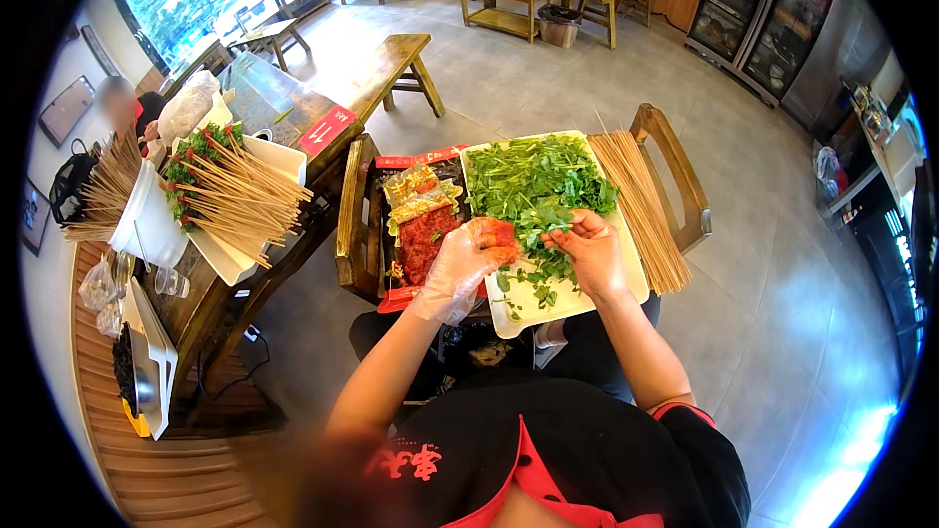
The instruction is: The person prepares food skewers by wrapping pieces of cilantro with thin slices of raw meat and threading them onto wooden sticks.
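In front of me a cream tray [631, 279] bears a heap of green leafy cilantro [533, 176], with loose leaves strewn at its near end. My right hand [595, 254] is bare and pinches a sprig of cilantro over the tray. My left hand [469, 256] wears a clear plastic glove smeared red at the fingertips. Its fingers are closed close to the leaves; what they hold, if anything, is hidden. Left of the tray, beside the gloved hand, red minced meat [423, 240] lies in an opened package [380, 198] with red edges.
Thin wooden skewers [641, 210] lie along the tray's right side. On a wooden table [279, 103] at left, another cream tray [289, 158] holds skewered greens [201, 161] beside a white bucket [147, 225] of skewers. A bench, shelf and glass-door fridge [763, 20] stand farther off. Another person [147, 110] sits at far left.
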A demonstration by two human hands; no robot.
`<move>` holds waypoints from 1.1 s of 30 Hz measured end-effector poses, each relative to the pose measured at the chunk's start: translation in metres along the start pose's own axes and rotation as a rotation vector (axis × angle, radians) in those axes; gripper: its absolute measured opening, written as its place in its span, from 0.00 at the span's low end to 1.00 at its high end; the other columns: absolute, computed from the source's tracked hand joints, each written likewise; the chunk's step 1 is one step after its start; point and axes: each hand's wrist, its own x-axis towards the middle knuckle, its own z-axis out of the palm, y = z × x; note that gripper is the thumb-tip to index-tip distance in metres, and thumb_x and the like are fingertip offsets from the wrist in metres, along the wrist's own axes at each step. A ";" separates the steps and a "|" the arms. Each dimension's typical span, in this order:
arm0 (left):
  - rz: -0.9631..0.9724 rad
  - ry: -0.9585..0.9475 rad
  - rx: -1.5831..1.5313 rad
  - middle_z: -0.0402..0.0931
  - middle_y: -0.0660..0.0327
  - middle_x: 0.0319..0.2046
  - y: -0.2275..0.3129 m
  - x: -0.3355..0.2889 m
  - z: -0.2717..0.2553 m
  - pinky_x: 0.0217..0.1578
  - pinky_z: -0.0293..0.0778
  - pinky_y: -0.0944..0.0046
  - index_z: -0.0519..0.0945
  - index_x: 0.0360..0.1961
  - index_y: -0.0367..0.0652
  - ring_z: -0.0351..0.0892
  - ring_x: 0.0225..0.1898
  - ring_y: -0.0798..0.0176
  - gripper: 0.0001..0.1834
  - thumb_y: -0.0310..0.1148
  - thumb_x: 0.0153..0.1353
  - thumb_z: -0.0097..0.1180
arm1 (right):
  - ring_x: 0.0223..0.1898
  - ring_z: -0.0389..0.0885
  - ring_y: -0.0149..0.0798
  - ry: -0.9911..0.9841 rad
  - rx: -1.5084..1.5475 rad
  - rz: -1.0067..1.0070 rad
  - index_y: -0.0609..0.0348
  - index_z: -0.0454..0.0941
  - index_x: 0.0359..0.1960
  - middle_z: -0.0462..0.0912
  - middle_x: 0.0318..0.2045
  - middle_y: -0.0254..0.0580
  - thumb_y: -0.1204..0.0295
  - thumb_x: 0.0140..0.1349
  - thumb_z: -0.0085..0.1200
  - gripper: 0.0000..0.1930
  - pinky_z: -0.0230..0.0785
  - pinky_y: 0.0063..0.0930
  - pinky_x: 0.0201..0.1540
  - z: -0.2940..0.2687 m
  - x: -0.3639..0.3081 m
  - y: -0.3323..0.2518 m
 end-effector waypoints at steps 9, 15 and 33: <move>-0.004 -0.069 -0.094 0.75 0.57 0.37 -0.004 -0.005 0.008 0.38 0.75 0.67 0.70 0.44 0.32 0.77 0.35 0.65 0.20 0.19 0.48 0.60 | 0.31 0.74 0.24 -0.104 -0.539 -0.078 0.66 0.76 0.34 0.79 0.32 0.34 0.87 0.51 0.51 0.09 0.68 0.18 0.36 0.014 -0.005 0.007; -0.044 -0.064 -0.182 0.76 0.56 0.37 -0.011 -0.003 0.003 0.38 0.76 0.67 0.71 0.44 0.32 0.77 0.35 0.65 0.18 0.20 0.50 0.59 | 0.32 0.74 0.35 -0.244 -0.877 -0.255 0.62 0.77 0.30 0.77 0.32 0.40 0.85 0.44 0.54 0.09 0.67 0.23 0.36 0.019 -0.003 -0.013; -0.002 -0.094 -0.193 0.74 0.57 0.34 -0.006 -0.014 0.006 0.33 0.74 0.71 0.70 0.44 0.29 0.75 0.32 0.70 0.16 0.21 0.55 0.55 | 0.33 0.72 0.43 -0.415 -1.148 -0.496 0.63 0.77 0.29 0.73 0.27 0.42 0.81 0.45 0.58 0.07 0.67 0.30 0.36 0.035 -0.001 -0.025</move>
